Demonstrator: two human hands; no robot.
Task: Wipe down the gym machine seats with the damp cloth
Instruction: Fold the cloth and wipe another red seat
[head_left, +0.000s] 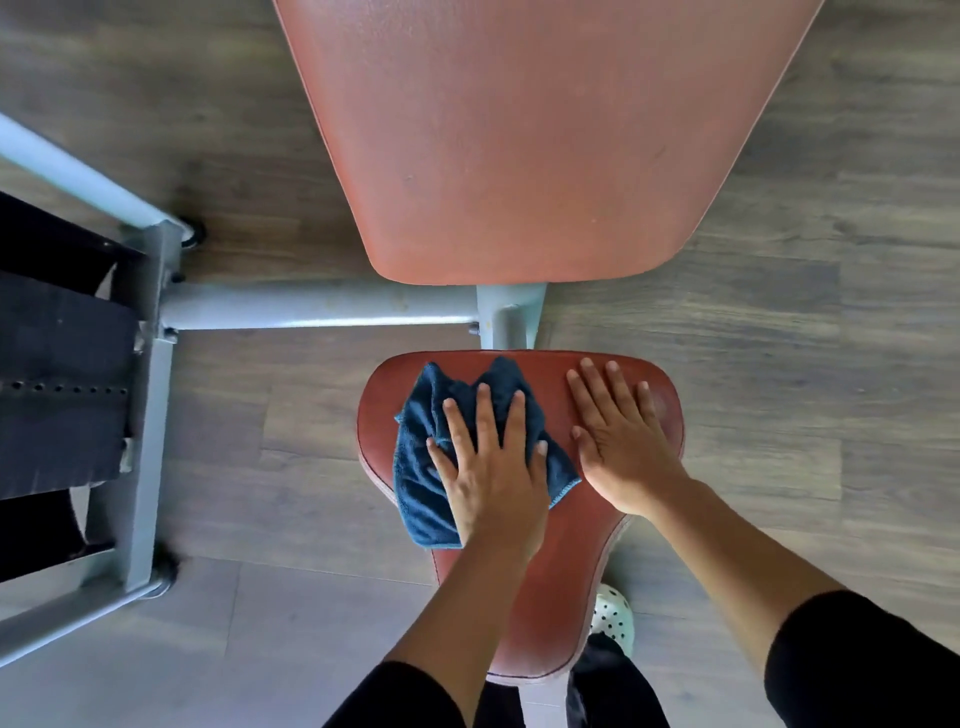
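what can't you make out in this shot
All in the head view:
- seat surface under the blue cloth, left hand and right hand: covered by them.
- back pad: upper part cut off by the top edge.
- dark machine part: cut off by the left edge.
- spotted shoe: mostly hidden by the seat.
- whether the blue cloth is damp: not visible.

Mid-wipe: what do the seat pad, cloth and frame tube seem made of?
Seat pad: likely vinyl or faux leather, reddish-brown, fine grain, soft sheen, stitched edge.
Cloth: probably microfibre terry, dark blue, fuzzy nap, stitched hem.
Frame tube: painted metal, it seems, pale grey-blue, smooth, with bolts.
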